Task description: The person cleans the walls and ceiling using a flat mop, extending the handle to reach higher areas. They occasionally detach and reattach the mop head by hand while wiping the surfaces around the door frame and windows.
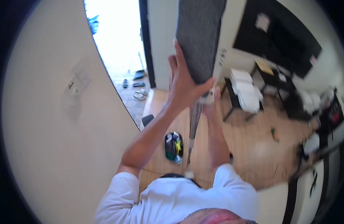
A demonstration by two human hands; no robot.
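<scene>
A long grey fabric-covered pad rises at the top centre, with a light-coloured joint at its lower end. From there a thin grey pole runs down toward my body. My left hand is at the pad's lower end, fingers along its left edge and thumb across the bottom; it grips the pad. Behind the joint is my right hand, partly hidden, its fingers wrapped round the joint area.
An open doorway with shoes lies at left. A dark basket of items stands on the wood floor. White folded cloths lie on a dark stool. At upper right hangs a black panel; a light wall fills the left.
</scene>
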